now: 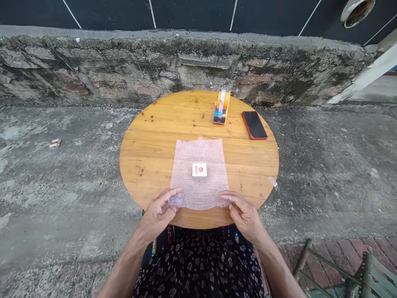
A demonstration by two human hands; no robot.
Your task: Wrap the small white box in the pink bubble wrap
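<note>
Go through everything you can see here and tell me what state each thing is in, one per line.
Bubble wrap: spread flat on the table, near edge gripped.
Small box: closed, lying in the middle of the bubble wrap.
Tape dispenser: upright, loaded, untouched.
Phone: face up, screen dark.
Table: round, wooden.
Left hand: pinching the wrap's near left corner.
Right hand: pinching the near right corner.

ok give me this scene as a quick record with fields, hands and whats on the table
surface: round wooden table
left hand: fingers on the near left corner of the bubble wrap sheet
right hand: fingers on the sheet's near right corner
on the sheet: small white box, near its middle
far side: tape dispenser, with a phone face up to its right
table edge, right: strip of tape
</note>
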